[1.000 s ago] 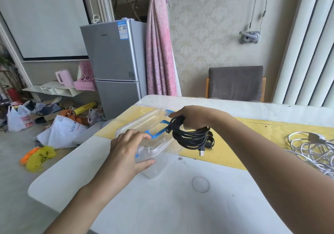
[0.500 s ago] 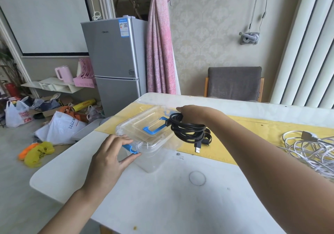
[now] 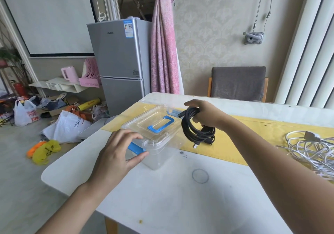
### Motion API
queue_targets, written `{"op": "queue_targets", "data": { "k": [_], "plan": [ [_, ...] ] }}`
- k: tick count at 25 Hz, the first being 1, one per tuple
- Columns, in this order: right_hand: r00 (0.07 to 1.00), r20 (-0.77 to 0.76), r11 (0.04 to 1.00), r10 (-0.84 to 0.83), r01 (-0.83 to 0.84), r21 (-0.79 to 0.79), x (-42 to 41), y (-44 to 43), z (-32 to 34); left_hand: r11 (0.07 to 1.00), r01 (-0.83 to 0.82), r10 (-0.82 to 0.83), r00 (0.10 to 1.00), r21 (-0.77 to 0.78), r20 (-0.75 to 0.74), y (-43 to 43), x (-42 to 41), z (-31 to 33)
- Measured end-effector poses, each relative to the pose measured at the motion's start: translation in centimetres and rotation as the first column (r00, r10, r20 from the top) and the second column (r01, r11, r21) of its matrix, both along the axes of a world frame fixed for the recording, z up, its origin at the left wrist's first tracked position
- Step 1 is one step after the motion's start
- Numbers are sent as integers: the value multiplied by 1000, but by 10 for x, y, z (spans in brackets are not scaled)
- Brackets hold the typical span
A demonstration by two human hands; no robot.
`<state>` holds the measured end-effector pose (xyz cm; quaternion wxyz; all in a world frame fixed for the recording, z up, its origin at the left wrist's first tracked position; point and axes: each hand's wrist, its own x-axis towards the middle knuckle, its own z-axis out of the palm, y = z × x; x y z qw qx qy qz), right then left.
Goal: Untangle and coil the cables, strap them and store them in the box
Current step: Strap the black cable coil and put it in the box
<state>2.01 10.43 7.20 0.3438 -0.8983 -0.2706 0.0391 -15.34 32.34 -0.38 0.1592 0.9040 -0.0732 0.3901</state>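
A clear plastic box [image 3: 159, 154] with a lid and a blue handle [image 3: 160, 124] stands at the table's left end. My left hand [image 3: 117, 154] pinches the blue latch [image 3: 135, 147] on the box's near side. My right hand [image 3: 204, 115] holds a coiled black cable [image 3: 196, 129] just right of the box, above the yellow mat; a USB plug dangles from the coil. A tangle of white cables [image 3: 310, 149] lies at the table's right edge.
The white table [image 3: 180, 206] carries a yellow mat [image 3: 253, 131] across its far half. A grey chair [image 3: 237, 83] stands behind it. A silver fridge [image 3: 120, 62], bags and clutter fill the floor to the left.
My left hand slid from the top of the lid down to the blue latch on the box's near side. The right hand kept the black coil beside the box.
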Motion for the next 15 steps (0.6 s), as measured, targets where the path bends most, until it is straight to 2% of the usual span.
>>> {"op": "queue_targets", "data": {
  "k": [2, 4, 9, 13, 15],
  "plan": [
    [999, -23, 985, -24, 27, 169, -2, -9, 1, 994, 86, -82, 995, 74, -62, -2, 4, 10],
    [997, -69, 972, -35, 50, 228, -4, -18, 1, 988, 149, -141, 981, 51, -136, -4, 10, 19],
    [981, -192, 960, -32, 83, 267, -11, -33, 3, 961, 117, -198, 924, -251, -326, -14, 20, 40],
    [894, -417, 916, 164, 19, 401, -15, -45, 11, 916, 111, -298, 832, -386, -468, -9, 27, 52],
    [861, -455, 902, 225, -8, 432, -20, -46, 8, 886, 116, -353, 797, -450, -489, -5, 30, 59]
  ]
}}
